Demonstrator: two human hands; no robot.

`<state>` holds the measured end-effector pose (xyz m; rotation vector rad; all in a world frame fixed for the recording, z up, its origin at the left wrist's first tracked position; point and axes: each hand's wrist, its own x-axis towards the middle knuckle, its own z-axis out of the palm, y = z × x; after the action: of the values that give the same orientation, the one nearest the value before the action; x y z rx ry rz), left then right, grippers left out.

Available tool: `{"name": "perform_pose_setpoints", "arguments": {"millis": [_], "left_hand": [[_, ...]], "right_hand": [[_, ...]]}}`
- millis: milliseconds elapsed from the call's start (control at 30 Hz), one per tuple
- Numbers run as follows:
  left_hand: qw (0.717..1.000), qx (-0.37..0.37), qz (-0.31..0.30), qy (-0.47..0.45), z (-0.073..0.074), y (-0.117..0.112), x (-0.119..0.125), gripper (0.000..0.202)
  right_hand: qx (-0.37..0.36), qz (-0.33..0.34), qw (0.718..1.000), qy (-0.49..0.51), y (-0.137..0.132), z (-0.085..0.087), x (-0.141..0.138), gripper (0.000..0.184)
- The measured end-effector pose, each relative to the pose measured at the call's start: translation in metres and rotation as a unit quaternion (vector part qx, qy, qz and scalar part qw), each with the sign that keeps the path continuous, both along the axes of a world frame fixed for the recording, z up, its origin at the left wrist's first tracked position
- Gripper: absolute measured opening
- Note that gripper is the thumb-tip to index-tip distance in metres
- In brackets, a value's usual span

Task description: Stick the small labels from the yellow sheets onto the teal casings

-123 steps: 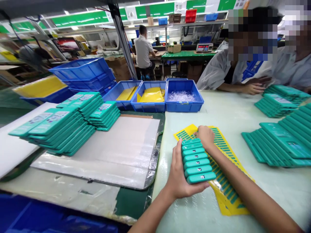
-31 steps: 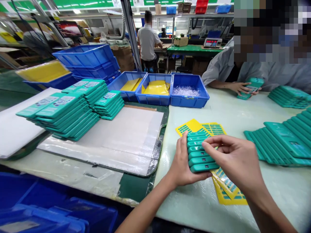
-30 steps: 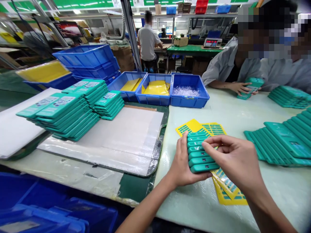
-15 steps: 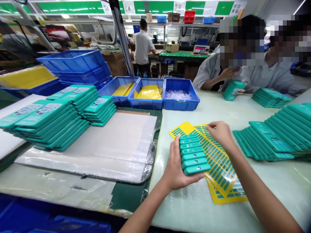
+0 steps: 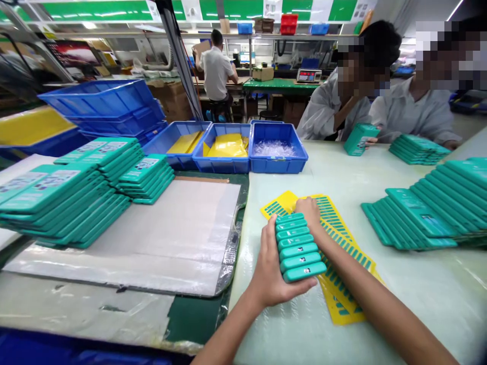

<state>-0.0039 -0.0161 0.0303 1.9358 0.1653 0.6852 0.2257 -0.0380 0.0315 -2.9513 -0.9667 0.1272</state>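
Observation:
My left hand (image 5: 268,271) is wrapped around a stack of teal flat cases (image 5: 300,248), held tilted with their narrow ends toward me. Small dark-and-white marks show on the ends of the lower cases. Just beyond the stack, my right hand (image 5: 309,209) is closed, its fingertips down at the yellow sheets; whatever it may pinch is hidden. These yellow sheets (image 5: 344,314), patterned with rows of small green strips, lie overlapping on the table under both hands.
Leaning teal cases (image 5: 426,213) lie at right; more are piled (image 5: 64,203) on a white board (image 5: 182,228) at left. Blue bins hold yellow pieces (image 5: 228,147) and clear bits (image 5: 276,148). Two people sit across, one hand holding teal cases (image 5: 359,139).
My right hand has moved left and down across the yellow sheets, to behind the held stack. My left hand keeps its hold on the cases. The view has shifted slightly.

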Motion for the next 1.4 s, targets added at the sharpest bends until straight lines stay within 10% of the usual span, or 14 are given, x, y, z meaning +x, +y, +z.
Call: {"name": "perform_pose_setpoints", "arguments": {"millis": [533, 867, 1033, 1200, 1400], "left_hand": [[1.000, 0.018, 0.011, 0.007, -0.005, 0.000, -0.001, 0.149], [1.000, 0.001, 0.010, 0.010, -0.003, -0.001, 0.000, 0.149], [1.000, 0.009, 0.019, 0.014, -0.001, -0.001, 0.001, 0.153], [1.000, 0.017, 0.015, -0.003, -0.001, -0.001, 0.003, 0.154], [1.000, 0.000, 0.012, 0.014, 0.004, -0.003, 0.003, 0.154]], "right_hand": [[0.216, 0.028, 0.976, -0.003, -0.035, -0.020, -0.001, 0.016], [0.426, 0.019, 0.893, 0.142, -0.030, -0.009, 0.005, 0.028], [0.515, -0.017, 0.823, 0.238, -0.038, 0.033, 0.012, 0.060], [0.570, -0.020, 0.773, 0.278, -0.089, 0.112, -0.029, 0.045], [0.551, -0.032, 0.808, 0.206, -0.114, 0.138, -0.125, 0.031]]}}
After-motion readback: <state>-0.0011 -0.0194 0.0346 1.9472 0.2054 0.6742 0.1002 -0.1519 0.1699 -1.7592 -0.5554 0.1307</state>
